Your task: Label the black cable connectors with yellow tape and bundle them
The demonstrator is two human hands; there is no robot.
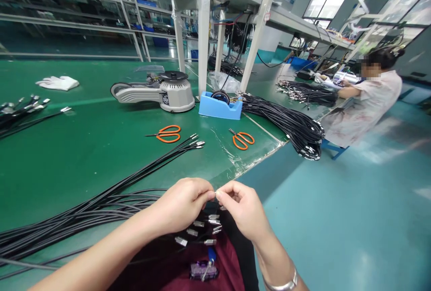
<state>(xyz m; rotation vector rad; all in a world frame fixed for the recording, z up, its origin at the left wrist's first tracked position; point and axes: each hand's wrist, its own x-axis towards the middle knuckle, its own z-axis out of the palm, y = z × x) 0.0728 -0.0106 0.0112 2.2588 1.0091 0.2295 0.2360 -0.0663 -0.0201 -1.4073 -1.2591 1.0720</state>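
Observation:
My left hand and my right hand meet fingertip to fingertip over my lap at the table's front edge. Each is closed in a pinch, and between them shows a tiny pale bit, too small to name. Just below, metal connector ends of several black cables lie over my lap. The bodies of these cables run off to the left across the green table, partly behind my left forearm. Another bundle of black cables lies beyond them, its metal ends pointing right.
Two orange-handled scissors lie ahead, near a blue tape dispenser and a grey tape machine. Black cables hang over the right edge. A white glove lies far left. A person sits at right.

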